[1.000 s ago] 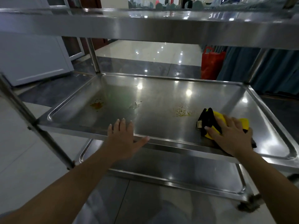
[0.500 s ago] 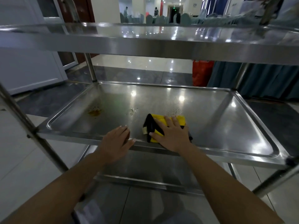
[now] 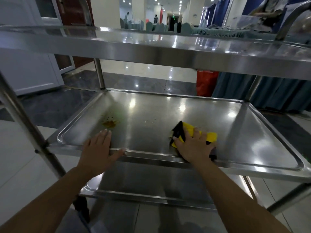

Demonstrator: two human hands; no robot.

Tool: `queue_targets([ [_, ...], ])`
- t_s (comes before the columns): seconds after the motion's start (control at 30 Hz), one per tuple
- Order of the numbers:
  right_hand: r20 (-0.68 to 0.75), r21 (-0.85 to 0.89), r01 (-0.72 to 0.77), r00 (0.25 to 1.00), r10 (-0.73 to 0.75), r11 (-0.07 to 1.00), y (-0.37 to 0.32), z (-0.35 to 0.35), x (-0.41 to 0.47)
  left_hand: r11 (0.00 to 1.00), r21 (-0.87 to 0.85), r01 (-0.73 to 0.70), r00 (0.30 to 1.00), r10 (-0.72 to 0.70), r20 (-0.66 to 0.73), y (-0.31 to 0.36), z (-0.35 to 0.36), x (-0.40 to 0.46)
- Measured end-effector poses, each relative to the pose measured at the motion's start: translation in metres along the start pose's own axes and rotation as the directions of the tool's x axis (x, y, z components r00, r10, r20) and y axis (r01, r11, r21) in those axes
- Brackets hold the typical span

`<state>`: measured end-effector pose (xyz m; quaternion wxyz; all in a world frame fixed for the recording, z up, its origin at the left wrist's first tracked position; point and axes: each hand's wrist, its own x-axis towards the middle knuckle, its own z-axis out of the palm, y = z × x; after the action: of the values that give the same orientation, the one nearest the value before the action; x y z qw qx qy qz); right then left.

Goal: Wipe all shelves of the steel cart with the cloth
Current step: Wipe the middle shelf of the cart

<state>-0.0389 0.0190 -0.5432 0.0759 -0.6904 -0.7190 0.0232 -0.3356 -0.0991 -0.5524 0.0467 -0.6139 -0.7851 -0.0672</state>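
Note:
The steel cart has three shelves: a top shelf (image 3: 168, 47), a middle shelf (image 3: 252, 132) and a bottom shelf (image 3: 151, 182). My right hand (image 3: 193, 147) presses flat on a yellow and black cloth (image 3: 210, 137) near the middle shelf's front edge. Resting on that front rim, my left hand (image 3: 99, 148) has its fingers spread and holds nothing. An orange-brown stain (image 3: 109, 123) lies on the shelf just beyond my left fingers. Small crumbs (image 3: 148, 121) sit near the shelf's centre.
Steel posts (image 3: 25, 125) stand at the cart's corners. A red bag (image 3: 206, 84) and blue drapes (image 3: 269, 91) are behind the cart on the right. A white door (image 3: 25, 73) is at the left. People and covered chairs are far down the hall.
My right hand slid the cloth left toward the shelf's centre, then back to the right. The speckled patch it crossed is gone. My left hand stayed on the front rim.

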Motion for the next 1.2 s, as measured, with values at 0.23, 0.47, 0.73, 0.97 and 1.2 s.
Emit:
queue_targets([
  [0.23, 0.068, 0.008, 0.461, 0.885, -0.460, 0.887, -0.136, 0.012, -0.027, 0.987, -0.113, -0.112, 0.994, 0.109, -0.032, -0.018, 0.001, 0.003],
  [0.47, 0.087, -0.050, 0.314, 0.947, -0.309, 0.948, -0.097, 0.007, -0.026, 0.999, -0.045, -0.006, 0.999, 0.005, -0.035, -0.115, -0.001, 0.031],
  [0.73, 0.094, -0.016, 0.386, 0.919, -0.383, 0.922, -0.230, 0.032, -0.025, 1.000, -0.008, -0.020, 0.998, 0.020, -0.057, -0.120, 0.005, 0.029],
  [0.97, 0.197, 0.063, 0.533, 0.823, -0.534, 0.844, -0.272, 0.029, 0.004, 0.987, -0.128, -0.095, 0.994, 0.088, -0.060, -0.135, -0.002, 0.026],
  [1.2, 0.067, -0.099, 0.333, 0.942, -0.328, 0.938, -0.213, 0.036, -0.021, 0.967, -0.227, -0.119, 0.991, 0.099, -0.094, -0.132, -0.001, 0.025],
])
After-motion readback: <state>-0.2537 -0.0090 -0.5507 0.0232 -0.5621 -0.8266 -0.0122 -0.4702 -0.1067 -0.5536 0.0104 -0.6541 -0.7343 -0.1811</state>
